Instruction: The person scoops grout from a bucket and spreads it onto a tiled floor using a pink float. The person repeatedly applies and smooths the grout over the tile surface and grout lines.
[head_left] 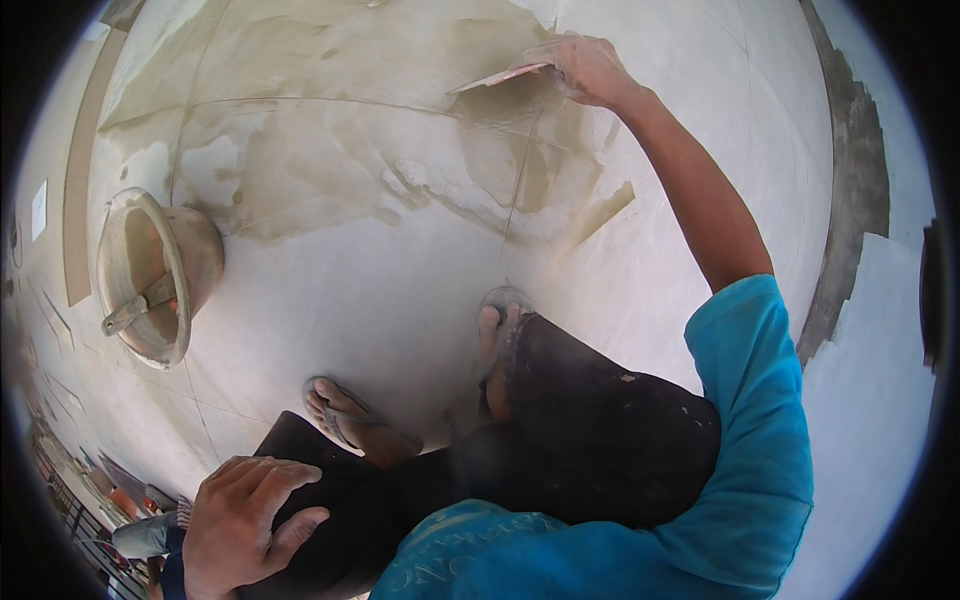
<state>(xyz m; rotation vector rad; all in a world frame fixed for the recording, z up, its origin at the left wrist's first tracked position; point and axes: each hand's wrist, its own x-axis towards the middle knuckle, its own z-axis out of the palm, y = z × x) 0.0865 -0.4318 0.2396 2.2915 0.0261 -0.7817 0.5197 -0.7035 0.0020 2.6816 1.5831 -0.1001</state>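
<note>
My right hand reaches out over the far floor, its fingers closed round a thin flat spreader with a pinkish edge. The spreader is tilted, its lower edge at the wet beige slurry smeared across the pale tiles and their joints. My left hand, dusted with powder, rests on my left knee with nothing in it, thumb apart from the fingers. Left of my feet a bucket coated in beige residue leans toward the left in this view. A scraper lies across its mouth.
My sandalled feet stand on the tiled floor between the bucket and my right arm. A rough grey strip runs along the right, beside a pale surface. Another person's leg and assorted objects show at lower left.
</note>
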